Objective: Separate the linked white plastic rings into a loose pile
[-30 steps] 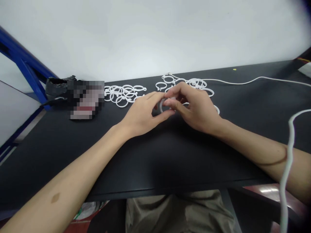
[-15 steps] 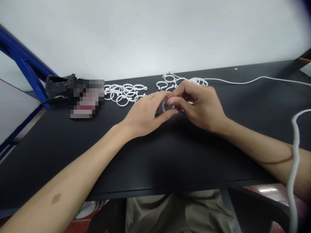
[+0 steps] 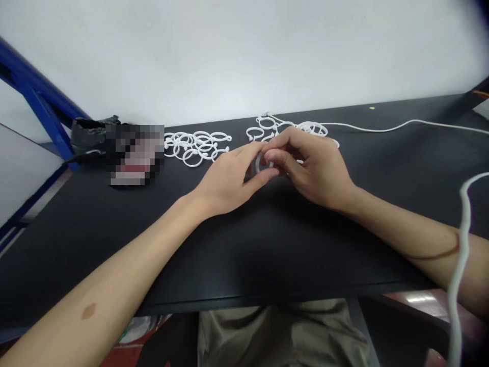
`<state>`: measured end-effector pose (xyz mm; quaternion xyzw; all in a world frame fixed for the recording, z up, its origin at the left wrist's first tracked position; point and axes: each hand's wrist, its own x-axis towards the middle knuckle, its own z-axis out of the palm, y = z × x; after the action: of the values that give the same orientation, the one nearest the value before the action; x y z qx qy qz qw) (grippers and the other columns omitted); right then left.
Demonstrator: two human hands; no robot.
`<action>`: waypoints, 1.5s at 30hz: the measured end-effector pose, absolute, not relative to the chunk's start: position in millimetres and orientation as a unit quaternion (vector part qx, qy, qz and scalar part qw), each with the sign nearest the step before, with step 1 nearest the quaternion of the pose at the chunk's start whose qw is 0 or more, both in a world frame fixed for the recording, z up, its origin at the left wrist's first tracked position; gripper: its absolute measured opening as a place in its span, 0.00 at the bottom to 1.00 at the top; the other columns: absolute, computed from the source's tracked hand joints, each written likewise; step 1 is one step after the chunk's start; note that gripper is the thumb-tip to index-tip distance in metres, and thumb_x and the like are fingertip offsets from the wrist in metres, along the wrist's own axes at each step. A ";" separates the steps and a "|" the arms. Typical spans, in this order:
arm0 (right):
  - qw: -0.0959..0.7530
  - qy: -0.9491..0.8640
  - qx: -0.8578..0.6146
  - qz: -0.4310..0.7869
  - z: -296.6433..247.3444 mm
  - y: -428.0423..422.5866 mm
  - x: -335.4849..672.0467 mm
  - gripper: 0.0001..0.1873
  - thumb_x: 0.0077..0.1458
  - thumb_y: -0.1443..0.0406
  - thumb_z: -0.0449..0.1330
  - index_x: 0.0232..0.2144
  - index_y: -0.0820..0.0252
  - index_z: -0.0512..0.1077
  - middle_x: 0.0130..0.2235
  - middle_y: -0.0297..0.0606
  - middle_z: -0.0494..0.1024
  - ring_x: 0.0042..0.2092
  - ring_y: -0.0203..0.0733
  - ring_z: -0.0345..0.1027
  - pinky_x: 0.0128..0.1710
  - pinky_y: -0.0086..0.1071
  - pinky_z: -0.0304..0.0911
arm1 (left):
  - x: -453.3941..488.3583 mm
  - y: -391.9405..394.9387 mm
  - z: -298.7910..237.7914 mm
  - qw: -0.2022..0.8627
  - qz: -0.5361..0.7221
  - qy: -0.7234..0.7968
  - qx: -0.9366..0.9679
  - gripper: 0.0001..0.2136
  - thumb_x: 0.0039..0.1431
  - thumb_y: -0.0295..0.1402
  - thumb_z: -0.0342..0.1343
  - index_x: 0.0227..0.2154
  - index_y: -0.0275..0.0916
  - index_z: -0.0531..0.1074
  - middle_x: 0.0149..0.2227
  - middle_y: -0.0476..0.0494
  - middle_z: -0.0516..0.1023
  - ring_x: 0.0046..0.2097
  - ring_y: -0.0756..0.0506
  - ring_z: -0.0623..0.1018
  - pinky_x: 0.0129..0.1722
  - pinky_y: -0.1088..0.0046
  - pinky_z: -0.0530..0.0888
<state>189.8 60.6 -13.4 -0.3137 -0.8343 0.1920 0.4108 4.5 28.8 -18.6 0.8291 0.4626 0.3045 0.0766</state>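
Between my two hands, just above the black table, is a white plastic ring [image 3: 257, 163], partly hidden by the fingers. My left hand [image 3: 235, 173] is closed on its left and lower side, thumb below and fingers behind. My right hand [image 3: 311, 163] pinches its upper right part between thumb and bent forefinger. Behind my right hand lies a loose pile of similar white rings [image 3: 267, 124] with small knobs on them. A second heap of white rings [image 3: 193, 148] rests beyond my left hand.
The black table [image 3: 244, 255] ends in a front edge close to my lap. A white cable [image 3: 367, 128] runs along the back, and another white cord [image 3: 464, 229] hangs before my right forearm. Black plastic [image 3: 91, 135] and a blurred-out object [image 3: 135, 155] sit at left beside a blue frame [image 3: 42, 112].
Both hands keep nearly the same place around the ring. My right hand has shifted very slightly, and a little more of the ring pile shows behind it.
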 end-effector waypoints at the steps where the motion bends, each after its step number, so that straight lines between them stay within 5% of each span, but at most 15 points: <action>1: 0.412 -0.836 -0.312 0.187 -13.2 60.2 189.9 0.07 0.63 0.62 0.59 0.33 0.57 0.74 0.31 0.32 0.79 0.28 0.33 0.68 0.32 0.32 0.64 | 4.6 28.4 -17.9 0.075 0.306 0.463 0.828 0.14 0.65 0.42 0.55 0.48 0.40 0.70 0.36 0.50 0.78 0.34 0.49 0.76 0.38 0.73 0.72; 16: 0.400 -0.847 -0.310 0.161 -12.4 61.0 189.8 0.07 0.61 0.63 0.61 0.30 0.55 0.73 0.29 0.30 0.79 0.28 0.35 0.69 0.32 0.33 0.66 | 3.0 29.4 -18.5 0.071 0.300 0.474 0.825 0.13 0.62 0.41 0.58 0.45 0.40 0.71 0.38 0.48 0.78 0.36 0.47 0.77 0.39 0.69 0.73; 21: 0.345 -0.868 -0.348 0.079 -20.0 72.3 192.4 0.14 0.62 0.59 0.59 0.47 0.60 0.72 0.39 0.41 0.78 0.40 0.44 0.71 0.43 0.40 0.67 | -4.8 37.1 -25.7 0.028 0.280 0.499 0.819 0.15 0.63 0.36 0.57 0.52 0.40 0.69 0.45 0.45 0.78 0.46 0.43 0.76 0.46 0.65 0.73; 27: 0.234 -0.897 -0.372 -0.049 -29.8 84.9 200.7 0.20 0.62 0.59 0.58 0.51 0.68 0.73 0.53 0.55 0.73 0.53 0.57 0.62 0.57 0.49 0.60 | -17.4 48.7 -30.3 -0.069 0.243 0.532 0.808 0.19 0.64 0.32 0.54 0.58 0.38 0.67 0.51 0.40 0.76 0.53 0.39 0.71 0.56 0.57 0.69; 37: 0.181 -0.902 -0.385 -0.074 -33.3 86.9 200.4 0.16 0.63 0.60 0.57 0.46 0.65 0.75 0.47 0.50 0.75 0.47 0.54 0.63 0.52 0.46 0.61 | -25.8 55.2 -37.9 -0.047 0.165 0.619 0.766 0.23 0.68 0.35 0.47 0.63 0.32 0.62 0.59 0.30 0.71 0.60 0.31 0.67 0.59 0.45 0.63; 45: 0.174 -0.892 -0.404 -0.101 -35.3 90.4 198.8 0.21 0.64 0.60 0.54 0.54 0.67 0.72 0.46 0.51 0.76 0.48 0.56 0.62 0.52 0.48 0.60 | -25.7 54.8 -39.7 -0.069 0.173 0.632 0.752 0.21 0.67 0.32 0.44 0.60 0.31 0.64 0.58 0.28 0.72 0.58 0.29 0.68 0.57 0.43 0.65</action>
<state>198.8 90.4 -35.3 -0.4041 -0.8924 -0.1007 0.1735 -25.7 54.8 -39.7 0.7522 0.6321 0.1732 -0.0685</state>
